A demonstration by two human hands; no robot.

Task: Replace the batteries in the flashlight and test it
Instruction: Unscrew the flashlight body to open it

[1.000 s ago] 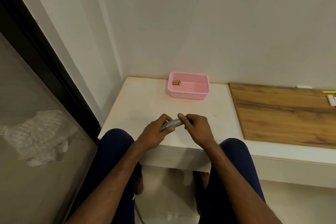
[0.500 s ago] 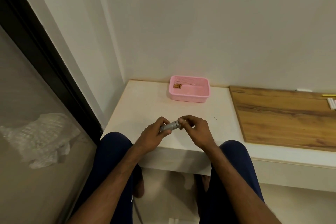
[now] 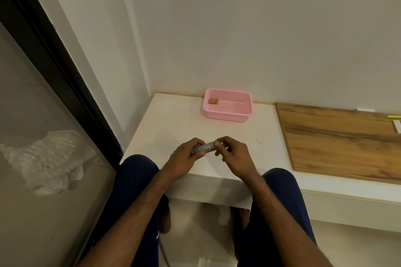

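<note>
A small silver flashlight (image 3: 203,148) lies sideways between my two hands, just above the near part of the white table (image 3: 173,123). My left hand (image 3: 184,159) wraps its left half. My right hand (image 3: 233,155) pinches its right end with thumb and fingertips; that end is hidden by the fingers. A pink basket (image 3: 227,112) stands at the back of the table and holds a few copper-coloured batteries (image 3: 213,101) in its left corner.
A wooden board (image 3: 342,138) covers the table's right part, with a white stick (image 3: 397,129) and a yellow one (image 3: 393,116) near its far edge. A wall stands behind, a glass door with a dark frame (image 3: 65,84) to the left. My knees press against the table's front edge.
The camera has tilted, so the table sits lower in view. My hands stay on the flashlight; the right fingers have shifted on its end.
</note>
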